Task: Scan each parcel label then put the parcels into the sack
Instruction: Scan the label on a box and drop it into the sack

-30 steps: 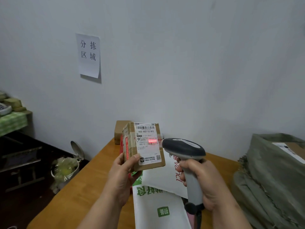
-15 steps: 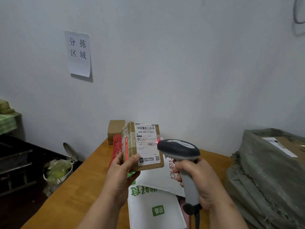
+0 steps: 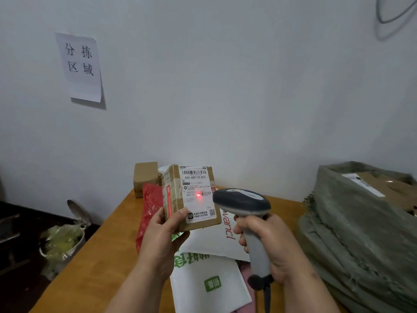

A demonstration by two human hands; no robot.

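With my left hand (image 3: 162, 240) gripping the box (image 3: 191, 197) at frame centre and my right hand (image 3: 268, 245) clenched round the scanner (image 3: 242, 203), the red dot lies left of the lower barcode, so the read may fail unless I re-aim.

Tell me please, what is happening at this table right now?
A person is scanning a parcel. The left hand holds a small cardboard box upright, and the right hand aims a grey scanner at its label, where a red light spot shows. More parcels lie on the wooden table. The green sack to the right already holds a box.
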